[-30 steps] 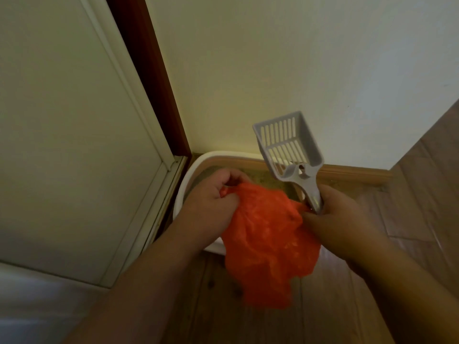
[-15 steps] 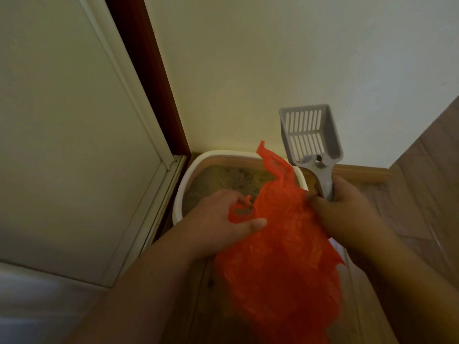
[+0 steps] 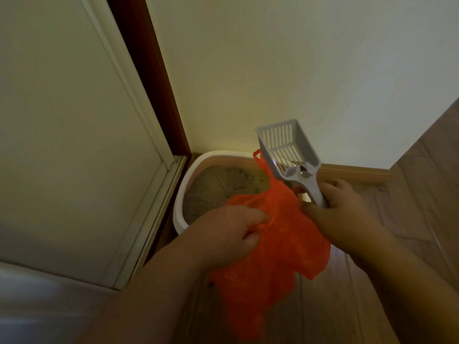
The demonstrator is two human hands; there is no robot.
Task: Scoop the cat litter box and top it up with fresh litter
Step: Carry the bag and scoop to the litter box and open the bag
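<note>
In the head view, low in the middle of the frame, the left hand (image 3: 224, 234) has its fingers curled into the orange bag (image 3: 270, 254), while the right hand (image 3: 340, 212) grips the grey scoop (image 3: 288, 147) by its handle with the slotted end pointing up and seems to pinch the bag's other edge. The litter box (image 3: 182, 197) sits in the corner just behind, sand showing. To my eye the bag needs its mouth pulled wide before any scooping, and the scoop kept clear of the thin plastic.

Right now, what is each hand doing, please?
Left hand: grips the orange bag.
Right hand: holds the litter scoop by its handle, thumb against the bag.
</note>
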